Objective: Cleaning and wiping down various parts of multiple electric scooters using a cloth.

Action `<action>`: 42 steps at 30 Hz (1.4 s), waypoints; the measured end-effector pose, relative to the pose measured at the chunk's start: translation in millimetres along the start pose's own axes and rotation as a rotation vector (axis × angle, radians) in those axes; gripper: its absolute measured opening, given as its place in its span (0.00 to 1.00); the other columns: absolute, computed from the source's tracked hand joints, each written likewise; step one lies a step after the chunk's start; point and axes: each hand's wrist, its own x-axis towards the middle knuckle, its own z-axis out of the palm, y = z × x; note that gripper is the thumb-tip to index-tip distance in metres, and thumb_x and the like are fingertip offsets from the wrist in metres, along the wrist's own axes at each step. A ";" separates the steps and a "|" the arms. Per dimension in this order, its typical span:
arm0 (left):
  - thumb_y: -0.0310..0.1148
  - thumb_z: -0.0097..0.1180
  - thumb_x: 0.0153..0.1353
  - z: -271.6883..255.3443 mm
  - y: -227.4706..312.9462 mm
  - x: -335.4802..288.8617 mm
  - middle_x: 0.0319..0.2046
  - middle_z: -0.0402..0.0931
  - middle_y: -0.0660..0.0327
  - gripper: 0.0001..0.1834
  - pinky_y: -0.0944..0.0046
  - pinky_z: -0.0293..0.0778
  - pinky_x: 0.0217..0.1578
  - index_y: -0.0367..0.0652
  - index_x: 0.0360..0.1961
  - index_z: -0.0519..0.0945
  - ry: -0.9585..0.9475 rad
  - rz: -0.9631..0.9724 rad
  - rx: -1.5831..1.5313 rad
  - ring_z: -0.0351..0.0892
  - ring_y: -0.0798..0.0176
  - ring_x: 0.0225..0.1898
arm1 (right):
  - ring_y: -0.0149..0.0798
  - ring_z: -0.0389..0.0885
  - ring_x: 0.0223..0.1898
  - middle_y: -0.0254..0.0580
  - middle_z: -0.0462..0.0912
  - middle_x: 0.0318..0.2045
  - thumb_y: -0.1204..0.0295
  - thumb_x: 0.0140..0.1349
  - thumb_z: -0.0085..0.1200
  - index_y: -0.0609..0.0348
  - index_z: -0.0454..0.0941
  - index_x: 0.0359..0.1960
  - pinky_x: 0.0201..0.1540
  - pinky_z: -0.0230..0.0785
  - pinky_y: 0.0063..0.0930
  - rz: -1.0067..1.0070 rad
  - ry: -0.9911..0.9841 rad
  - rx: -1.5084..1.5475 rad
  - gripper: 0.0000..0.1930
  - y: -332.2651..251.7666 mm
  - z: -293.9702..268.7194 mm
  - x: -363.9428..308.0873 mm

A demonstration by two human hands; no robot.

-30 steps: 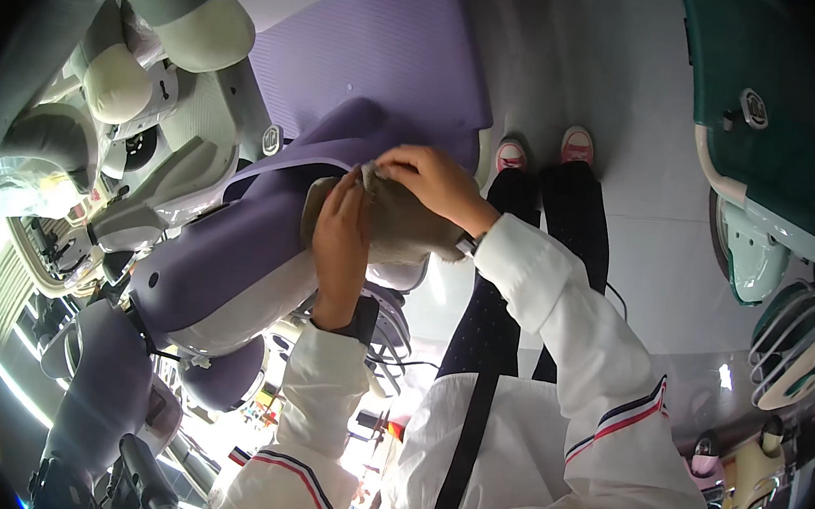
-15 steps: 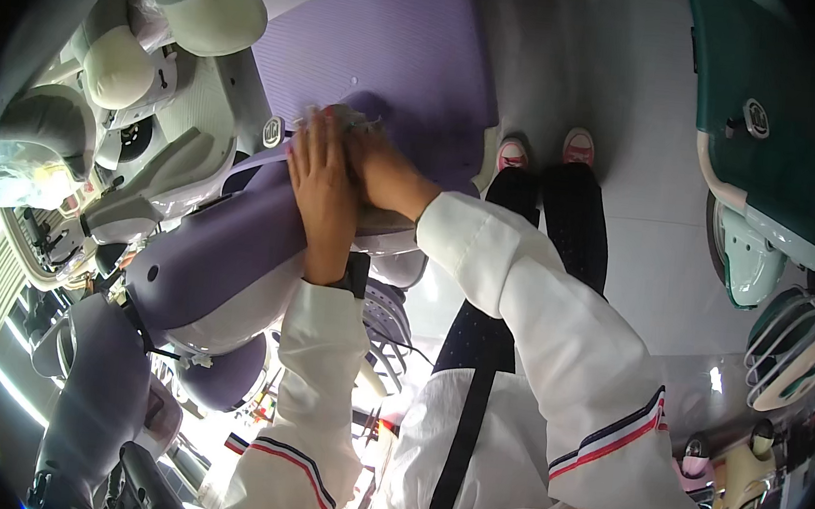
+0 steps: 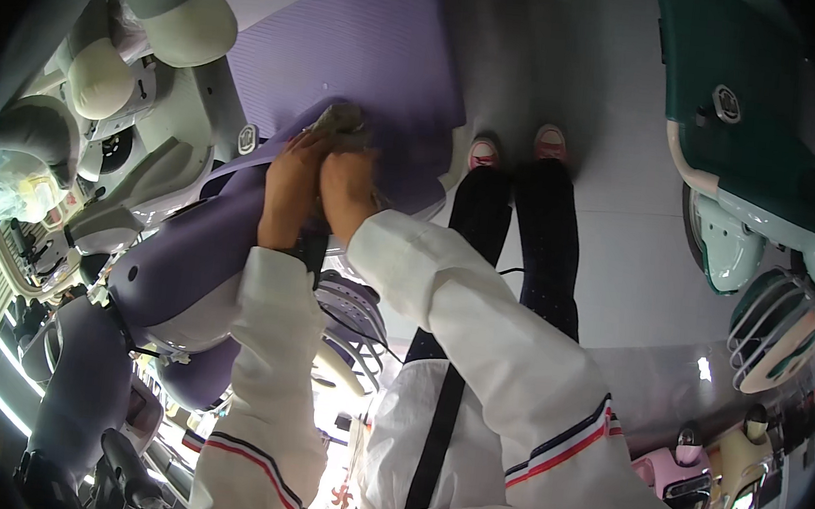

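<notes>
A crumpled grey-brown cloth (image 3: 344,121) rests against the purple scooter (image 3: 349,31), where its ridged footboard meets the seat body. My left hand (image 3: 289,191) grips the cloth's near left side with bent fingers, and a dark band circles its wrist. Close beside it, my right hand (image 3: 347,186) is closed round the cloth's near right part, its outer edge slightly smeared by motion. Both hands touch each other, and the fingertips are partly hidden. Left of them lies the purple seat (image 3: 184,259) with its pale underside.
Grey-green scooters with cream parts (image 3: 187,27) crowd the left. At the right stands a dark green scooter (image 3: 757,140) with a wire basket (image 3: 764,329). Pink and cream scooters (image 3: 665,471) are at lower right. Grey floor tiles (image 3: 620,263) lie between, under my red shoes.
Both hands have drawn nearer to me, and the left no longer lies flat over the right. More of the cloth shows now. The whole view has shifted slightly.
</notes>
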 end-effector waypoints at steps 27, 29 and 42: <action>0.23 0.61 0.43 -20.2 130.0 -30.7 0.38 0.74 0.53 0.20 0.54 0.69 0.45 0.40 0.40 0.73 -0.178 -0.084 -0.281 0.75 0.46 0.41 | 0.52 0.75 0.45 0.66 0.70 0.49 0.79 0.50 0.52 0.74 0.71 0.44 0.49 0.68 0.37 -0.084 -0.084 0.782 0.18 149.4 -25.0 -145.8; 0.21 0.60 0.40 -30.1 156.0 -27.3 0.35 0.73 0.48 0.22 0.57 0.70 0.36 0.37 0.42 0.72 -0.255 -0.011 -0.441 0.74 0.45 0.37 | 0.50 0.73 0.50 0.64 0.68 0.52 0.76 0.50 0.55 0.71 0.65 0.53 0.53 0.66 0.38 -0.088 -0.007 0.810 0.26 171.9 -18.0 -156.5; 0.32 0.61 0.44 26.5 330.6 -33.0 0.32 0.76 0.48 0.19 0.52 0.72 0.35 0.39 0.39 0.74 -0.684 0.427 -0.282 0.77 0.44 0.34 | 0.42 0.75 0.45 0.38 0.76 0.42 0.75 0.44 0.59 0.51 0.70 0.44 0.50 0.65 0.37 -0.284 0.251 0.497 0.22 334.6 -19.4 -255.8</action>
